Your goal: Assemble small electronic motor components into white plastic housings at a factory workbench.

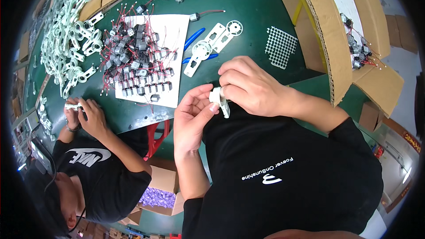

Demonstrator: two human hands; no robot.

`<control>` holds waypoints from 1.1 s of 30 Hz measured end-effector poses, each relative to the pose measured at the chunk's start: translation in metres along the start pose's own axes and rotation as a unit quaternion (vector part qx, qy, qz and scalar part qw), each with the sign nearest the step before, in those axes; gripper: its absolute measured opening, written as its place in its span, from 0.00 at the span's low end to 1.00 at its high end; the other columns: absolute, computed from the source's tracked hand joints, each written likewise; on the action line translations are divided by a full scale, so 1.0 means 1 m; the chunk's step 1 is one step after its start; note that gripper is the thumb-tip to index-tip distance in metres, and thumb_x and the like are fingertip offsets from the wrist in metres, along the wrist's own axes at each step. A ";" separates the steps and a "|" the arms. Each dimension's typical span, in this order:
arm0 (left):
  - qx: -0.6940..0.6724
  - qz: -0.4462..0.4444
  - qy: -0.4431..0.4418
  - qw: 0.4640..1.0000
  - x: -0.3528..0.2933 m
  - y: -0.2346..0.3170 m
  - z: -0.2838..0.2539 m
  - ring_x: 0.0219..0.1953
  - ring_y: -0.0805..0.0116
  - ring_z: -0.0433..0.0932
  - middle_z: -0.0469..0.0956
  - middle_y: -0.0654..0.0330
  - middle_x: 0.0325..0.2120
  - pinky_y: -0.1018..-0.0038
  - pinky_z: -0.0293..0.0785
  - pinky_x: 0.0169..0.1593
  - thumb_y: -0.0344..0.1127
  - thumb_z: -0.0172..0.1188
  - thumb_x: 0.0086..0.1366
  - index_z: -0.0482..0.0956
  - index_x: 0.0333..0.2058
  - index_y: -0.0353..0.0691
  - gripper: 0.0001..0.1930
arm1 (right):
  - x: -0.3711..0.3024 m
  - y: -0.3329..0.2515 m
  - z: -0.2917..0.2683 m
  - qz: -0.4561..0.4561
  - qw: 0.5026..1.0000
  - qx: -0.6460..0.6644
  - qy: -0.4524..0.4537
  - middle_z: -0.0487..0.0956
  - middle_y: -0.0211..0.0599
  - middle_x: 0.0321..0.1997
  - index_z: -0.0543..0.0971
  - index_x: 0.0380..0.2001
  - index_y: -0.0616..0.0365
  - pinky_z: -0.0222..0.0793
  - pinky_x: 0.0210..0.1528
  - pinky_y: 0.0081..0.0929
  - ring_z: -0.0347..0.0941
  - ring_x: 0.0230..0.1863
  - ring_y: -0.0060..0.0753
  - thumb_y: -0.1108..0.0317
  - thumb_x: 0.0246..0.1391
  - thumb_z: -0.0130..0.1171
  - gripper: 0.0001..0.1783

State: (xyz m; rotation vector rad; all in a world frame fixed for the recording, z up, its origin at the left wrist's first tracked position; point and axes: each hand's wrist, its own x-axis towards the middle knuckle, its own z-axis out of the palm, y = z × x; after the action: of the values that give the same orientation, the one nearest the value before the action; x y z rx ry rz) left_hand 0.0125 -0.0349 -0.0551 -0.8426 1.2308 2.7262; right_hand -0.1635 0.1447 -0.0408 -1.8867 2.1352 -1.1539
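Note:
A pale plastic housing point(225, 109) with a round ring at one end is pinched between the thumb and fingers of my left hand point(191, 117), close in front of my chest. My right hand point(256, 89) is curled, its fingertips pressed together at the ring's right side; what they grip there is hidden. Beyond my hands lie two more housings on the green table, one with a ring at its far end point(233, 28) and a nearer one point(201, 50). A blue-handled tool point(195, 38) lies partly under the nearer housing.
Small wired motors point(133, 46) are heaped and lined up on a white sheet point(179, 31). A big pile of housings point(66, 35) covers the far left. At right are a perforated pale sheet point(281, 46) and a cardboard box point(310, 40). A co-worker's hands point(91, 117) hold a pale part.

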 end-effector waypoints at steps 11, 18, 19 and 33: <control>0.090 -0.033 0.062 0.994 0.021 0.007 0.011 0.38 0.79 0.87 0.91 0.60 0.38 0.79 0.83 0.43 0.30 0.71 0.84 0.84 0.48 0.34 0.06 | 0.003 0.010 -0.014 -0.008 0.999 -0.041 0.003 0.81 0.41 0.51 0.82 0.38 0.60 0.77 0.66 0.49 0.80 0.63 0.52 0.70 0.59 0.69 0.07; 0.123 0.024 -0.035 0.992 0.001 0.012 0.025 0.50 0.72 0.90 0.91 0.54 0.52 0.73 0.87 0.58 0.14 0.76 0.72 0.78 0.66 0.29 0.27 | -0.001 0.011 -0.018 0.009 0.999 -0.048 0.001 0.82 0.45 0.57 0.81 0.37 0.64 0.77 0.69 0.53 0.79 0.69 0.55 0.71 0.61 0.67 0.08; 0.163 0.042 -0.017 0.985 0.001 0.009 0.026 0.51 0.71 0.90 0.91 0.53 0.53 0.73 0.87 0.58 0.14 0.75 0.72 0.78 0.66 0.28 0.27 | -0.001 0.010 -0.018 0.009 0.999 -0.045 -0.004 0.82 0.46 0.59 0.82 0.38 0.65 0.76 0.70 0.54 0.79 0.71 0.56 0.71 0.61 0.67 0.08; 0.188 0.056 0.035 0.980 0.011 -0.005 0.025 0.40 0.75 0.87 0.90 0.56 0.44 0.77 0.85 0.46 0.17 0.71 0.77 0.80 0.59 0.32 0.16 | -0.002 0.009 -0.017 0.004 0.998 -0.021 -0.056 0.82 0.47 0.64 0.80 0.35 0.63 0.78 0.73 0.54 0.76 0.76 0.58 0.74 0.59 0.72 0.08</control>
State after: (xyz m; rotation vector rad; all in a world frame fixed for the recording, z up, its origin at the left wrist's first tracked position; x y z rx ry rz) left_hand -0.0069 -0.0159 -0.0509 -0.8493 1.7824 2.4327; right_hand -0.1789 0.1539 -0.0343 -1.9100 2.1213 -0.9829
